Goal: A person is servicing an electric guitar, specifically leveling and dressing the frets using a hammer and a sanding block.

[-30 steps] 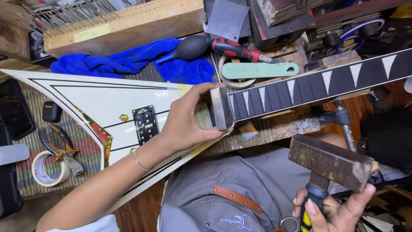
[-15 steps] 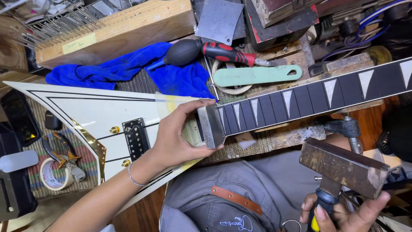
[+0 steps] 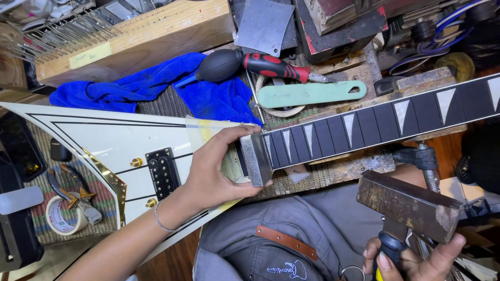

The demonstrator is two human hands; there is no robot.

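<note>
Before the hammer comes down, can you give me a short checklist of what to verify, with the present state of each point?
1. Left hand holds the metal block across the guitar fretboard: ok.
2. Left fingertips away from the top face of the block: not ok, they curl over its far end.
3. Right hand grips the hammer by its handle: ok, head raised off the neck.
4. Block sits squarely on a fret: cannot tell, the block hides it.
5. Neck supported underneath: cannot tell, only a clamp shows below it.
6. Yellowish tape covers the white guitar body beside the block: ok.
</note>
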